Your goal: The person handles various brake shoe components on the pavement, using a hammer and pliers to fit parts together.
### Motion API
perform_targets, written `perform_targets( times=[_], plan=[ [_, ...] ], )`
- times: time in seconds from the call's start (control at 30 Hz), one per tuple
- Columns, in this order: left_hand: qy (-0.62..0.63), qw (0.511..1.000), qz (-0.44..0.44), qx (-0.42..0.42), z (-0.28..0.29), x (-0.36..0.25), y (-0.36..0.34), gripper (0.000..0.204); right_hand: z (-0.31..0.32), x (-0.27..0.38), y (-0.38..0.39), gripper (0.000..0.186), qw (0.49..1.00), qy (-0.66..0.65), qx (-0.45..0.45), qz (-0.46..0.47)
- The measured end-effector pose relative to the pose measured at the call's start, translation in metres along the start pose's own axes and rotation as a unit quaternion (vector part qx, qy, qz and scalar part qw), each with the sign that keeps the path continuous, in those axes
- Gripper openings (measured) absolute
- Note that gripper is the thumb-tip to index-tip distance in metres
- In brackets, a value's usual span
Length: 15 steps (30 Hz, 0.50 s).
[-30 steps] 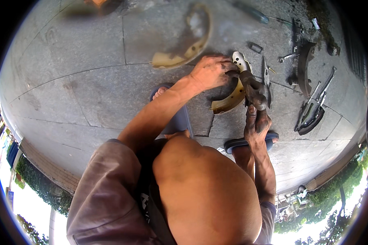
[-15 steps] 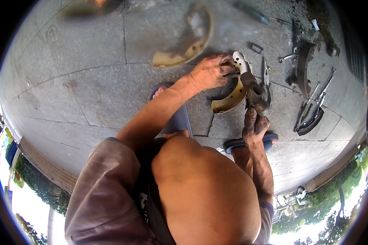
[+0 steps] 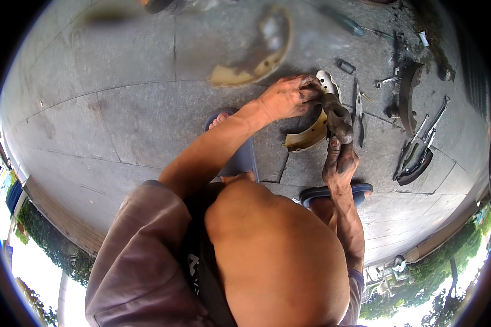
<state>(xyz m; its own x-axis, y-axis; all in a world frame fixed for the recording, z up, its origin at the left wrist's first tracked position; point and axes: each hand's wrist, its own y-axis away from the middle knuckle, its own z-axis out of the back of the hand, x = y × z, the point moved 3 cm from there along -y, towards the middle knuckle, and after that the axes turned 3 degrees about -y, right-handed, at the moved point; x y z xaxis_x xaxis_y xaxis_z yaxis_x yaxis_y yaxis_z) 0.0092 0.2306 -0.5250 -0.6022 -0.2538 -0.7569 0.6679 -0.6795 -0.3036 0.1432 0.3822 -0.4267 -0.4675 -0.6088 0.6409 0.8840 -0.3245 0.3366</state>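
A curved brake shoe (image 3: 309, 135) with a row of holes lies on the paving in front of me. My left hand (image 3: 294, 97) is closed with its fingers bunched at the inner side of this shoe; what they pinch is hidden. My right hand (image 3: 341, 162) is wrapped round the handle of a dark, worn hammer (image 3: 338, 117). The hammer's head hangs over the shoe, close beside my left fingertips, and covers part of the shoe. From this angle I cannot tell whether it touches anything.
Pliers (image 3: 359, 114) and a dark socket (image 3: 345, 66) lie right of the shoe. Farther right are another brake shoe (image 3: 406, 98), wrenches (image 3: 433, 122) and a dark lining (image 3: 417, 170). A second pale shoe (image 3: 240, 75) lies far left, and a screwdriver (image 3: 343, 23) at the back.
The hammer head has shifted slightly away from me and toward my left hand. My left hand stays at the shoe. The whole view has swung a little.
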Motion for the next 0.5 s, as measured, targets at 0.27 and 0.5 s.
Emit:
perform_targets(
  times=[0.27, 0.5],
  plan=[
    [-0.034, 0.999, -0.005, 0.016, -0.002, 0.0, 0.001, 0.041, 0.01, 0.001, 0.006, 0.032, 0.984, -0.08, -0.055, 0.15],
    [-0.035, 0.999, -0.015, 0.003, -0.002, 0.0, 0.002, 0.042, 0.012, -0.001, -0.001, 0.032, 0.998, -0.055, -0.028, 0.023]
  ],
)
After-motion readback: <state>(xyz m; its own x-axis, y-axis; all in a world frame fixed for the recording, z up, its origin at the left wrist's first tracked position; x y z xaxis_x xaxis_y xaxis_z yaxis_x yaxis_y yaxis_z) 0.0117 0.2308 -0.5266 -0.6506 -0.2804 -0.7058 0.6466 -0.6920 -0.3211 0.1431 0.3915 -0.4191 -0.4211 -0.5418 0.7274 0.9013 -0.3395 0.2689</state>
